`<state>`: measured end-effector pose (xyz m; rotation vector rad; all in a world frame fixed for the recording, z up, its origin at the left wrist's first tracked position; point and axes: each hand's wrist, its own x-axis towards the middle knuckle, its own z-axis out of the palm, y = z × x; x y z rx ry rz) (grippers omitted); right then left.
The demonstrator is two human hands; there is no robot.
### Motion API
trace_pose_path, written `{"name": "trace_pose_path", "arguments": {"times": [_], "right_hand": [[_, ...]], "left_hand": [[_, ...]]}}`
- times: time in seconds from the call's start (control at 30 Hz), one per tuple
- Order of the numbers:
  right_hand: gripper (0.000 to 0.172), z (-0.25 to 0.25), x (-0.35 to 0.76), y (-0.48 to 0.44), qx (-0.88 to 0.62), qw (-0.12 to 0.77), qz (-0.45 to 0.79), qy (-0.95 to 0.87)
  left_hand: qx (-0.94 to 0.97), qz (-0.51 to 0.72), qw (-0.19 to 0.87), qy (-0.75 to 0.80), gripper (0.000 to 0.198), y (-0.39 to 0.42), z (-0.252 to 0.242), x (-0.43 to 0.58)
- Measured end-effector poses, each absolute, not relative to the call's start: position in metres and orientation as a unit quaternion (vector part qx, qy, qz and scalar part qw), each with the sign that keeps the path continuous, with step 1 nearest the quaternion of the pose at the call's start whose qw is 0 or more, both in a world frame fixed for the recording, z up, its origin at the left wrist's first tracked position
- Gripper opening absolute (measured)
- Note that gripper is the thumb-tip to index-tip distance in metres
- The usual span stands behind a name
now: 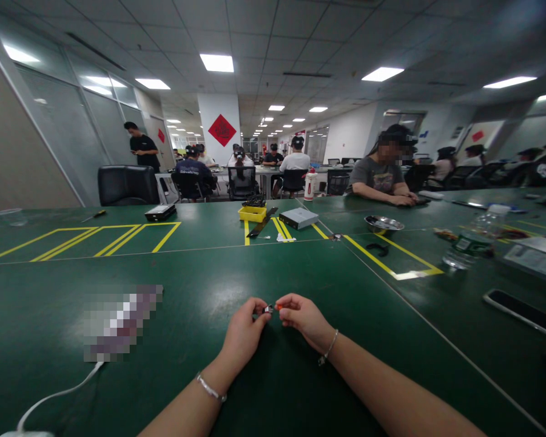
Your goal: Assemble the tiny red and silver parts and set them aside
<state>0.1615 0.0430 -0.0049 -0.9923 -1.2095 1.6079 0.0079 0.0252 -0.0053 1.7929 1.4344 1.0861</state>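
Note:
Just above the green table, my two hands face each other, fingertips close together. My left hand is closed in a pinch on a small silvery metal piece with a white part; its exact kind is too small to make out. Opposite it, my right hand pinches a small orange piece, mostly covered by the fingers. A narrow gap appears between the two pieces.
To the left lies a blurred-out device with a white cable. Further back are a yellow bin, a grey metal box and a steel bowl. A plastic bottle and phone are right. A person sits across.

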Motion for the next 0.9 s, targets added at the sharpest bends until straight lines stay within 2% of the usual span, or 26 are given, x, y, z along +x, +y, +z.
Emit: {"name": "trace_pose_path", "arguments": {"times": [0.2,0.43,0.53,0.73,0.9], "right_hand": [[0.019,-0.0038,0.1604,0.0434,-0.402,0.438,0.655,-0.466],[0.024,-0.0036,0.1607,0.0437,-0.412,0.443,0.652,-0.457],[0.027,-0.0046,0.1614,0.0439,-0.408,0.439,0.653,-0.463],[0.022,-0.0039,0.1607,0.0437,-0.399,0.44,0.66,-0.46],[0.025,-0.0019,0.1609,0.0424,-0.411,0.439,0.653,-0.461]], "left_hand": [[0.689,0.397,0.28,0.538,0.011,0.0266,-0.0106,0.0064],[0.694,0.397,0.27,0.537,0.009,0.0261,-0.0082,0.0072],[0.684,0.41,0.285,0.532,0.01,0.0257,-0.0066,0.0083],[0.66,0.432,0.33,0.518,0.018,0.0248,-0.0064,0.0077],[0.671,0.425,0.325,0.513,0.014,0.0244,-0.0052,0.0074]]}}
